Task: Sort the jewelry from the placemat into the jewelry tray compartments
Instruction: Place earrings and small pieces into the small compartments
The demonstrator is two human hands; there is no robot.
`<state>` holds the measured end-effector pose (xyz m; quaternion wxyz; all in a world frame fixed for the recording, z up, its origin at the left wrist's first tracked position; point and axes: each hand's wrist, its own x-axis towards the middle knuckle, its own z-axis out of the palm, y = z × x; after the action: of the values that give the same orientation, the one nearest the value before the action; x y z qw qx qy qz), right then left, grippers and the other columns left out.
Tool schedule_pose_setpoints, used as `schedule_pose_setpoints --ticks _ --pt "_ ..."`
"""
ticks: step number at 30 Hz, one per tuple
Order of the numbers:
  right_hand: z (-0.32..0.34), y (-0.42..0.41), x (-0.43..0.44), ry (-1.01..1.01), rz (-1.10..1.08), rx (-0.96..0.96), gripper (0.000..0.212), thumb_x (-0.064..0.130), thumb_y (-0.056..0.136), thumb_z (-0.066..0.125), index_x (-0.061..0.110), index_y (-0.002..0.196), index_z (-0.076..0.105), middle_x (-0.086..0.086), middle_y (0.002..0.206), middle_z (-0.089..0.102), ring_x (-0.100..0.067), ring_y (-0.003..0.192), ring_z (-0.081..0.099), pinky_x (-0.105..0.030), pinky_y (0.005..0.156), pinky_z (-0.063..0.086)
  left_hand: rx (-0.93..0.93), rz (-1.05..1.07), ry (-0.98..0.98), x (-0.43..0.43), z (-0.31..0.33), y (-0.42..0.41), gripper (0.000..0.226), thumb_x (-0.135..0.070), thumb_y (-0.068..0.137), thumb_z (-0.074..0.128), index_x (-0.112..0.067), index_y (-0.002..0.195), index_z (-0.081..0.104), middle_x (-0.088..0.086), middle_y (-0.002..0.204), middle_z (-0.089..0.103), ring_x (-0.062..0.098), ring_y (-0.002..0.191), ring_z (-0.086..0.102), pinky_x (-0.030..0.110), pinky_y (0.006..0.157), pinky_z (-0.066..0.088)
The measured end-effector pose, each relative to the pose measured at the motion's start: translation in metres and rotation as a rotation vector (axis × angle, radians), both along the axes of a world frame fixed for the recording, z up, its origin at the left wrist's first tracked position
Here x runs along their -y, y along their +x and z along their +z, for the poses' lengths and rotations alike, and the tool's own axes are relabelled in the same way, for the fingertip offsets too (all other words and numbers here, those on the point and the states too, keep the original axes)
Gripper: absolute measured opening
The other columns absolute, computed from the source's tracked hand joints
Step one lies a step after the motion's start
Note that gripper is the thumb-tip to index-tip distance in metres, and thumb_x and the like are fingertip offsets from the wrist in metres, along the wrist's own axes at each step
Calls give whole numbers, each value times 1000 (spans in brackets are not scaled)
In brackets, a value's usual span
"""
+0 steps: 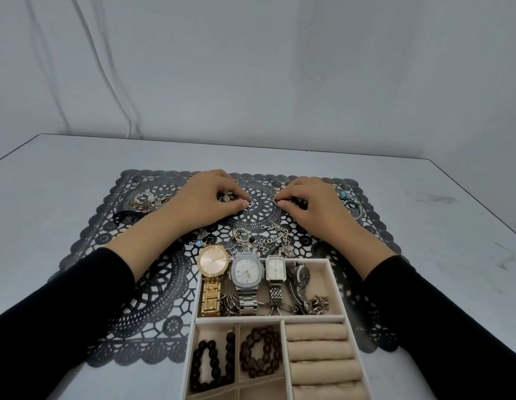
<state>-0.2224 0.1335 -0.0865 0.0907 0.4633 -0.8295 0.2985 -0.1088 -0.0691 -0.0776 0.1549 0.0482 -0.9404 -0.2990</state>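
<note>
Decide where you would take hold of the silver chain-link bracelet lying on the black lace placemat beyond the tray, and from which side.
Pinch the silver chain-link bracelet at its middle links, coming straight down from above: it lies flat in loose curves, and the beige jewelry tray crowds its near side.

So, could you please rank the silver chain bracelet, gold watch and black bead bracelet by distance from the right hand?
1. Silver chain bracelet: placemat, beside the right hand.
2. Gold watch: far-left edge of the jewelry tray.
3. Black bead bracelet: its near-left compartment.
</note>
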Motion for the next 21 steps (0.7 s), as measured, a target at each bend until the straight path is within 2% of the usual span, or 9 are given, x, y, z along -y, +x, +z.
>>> schedule_pose_setpoints --ticks 5,12,17,21 --pt "4 -5 0 89 79 -35 16 16 89 66 15 103 74 -1 102 68 -16 102 56 -28 92 41 19 7 -9 -1 0 -2 6 -33 86 73 -36 91 72 -13 97 65 -1 89 55 16 72 39" --pt "4 -8 1 96 142 -72 10 9 88 66 12 96 73 1 92 65 -12 90 52 -28 87 43 -42 -19 20 -4 -3 4 9 -28 88 72 -30 97 71 -19 94 67 -9 91 54 9 73 34" --pt "1 -8 2 113 149 -76 23 8 89 64 13 110 72 -3 94 62 -11 91 47 -26 82 37 -46 -28 36 -4 -3 4 4 -29 88 71 -31 92 69 -19 93 67 -9 90 55 12 74 36" --pt "4 -7 2 137 143 -34 20 7 90 62 14 106 71 2 94 58 -9 91 46 -18 80 33 -63 -26 61 -6 -3 6 2 -29 89 70 -30 91 69 -21 84 63 -13 77 53 15 67 35"
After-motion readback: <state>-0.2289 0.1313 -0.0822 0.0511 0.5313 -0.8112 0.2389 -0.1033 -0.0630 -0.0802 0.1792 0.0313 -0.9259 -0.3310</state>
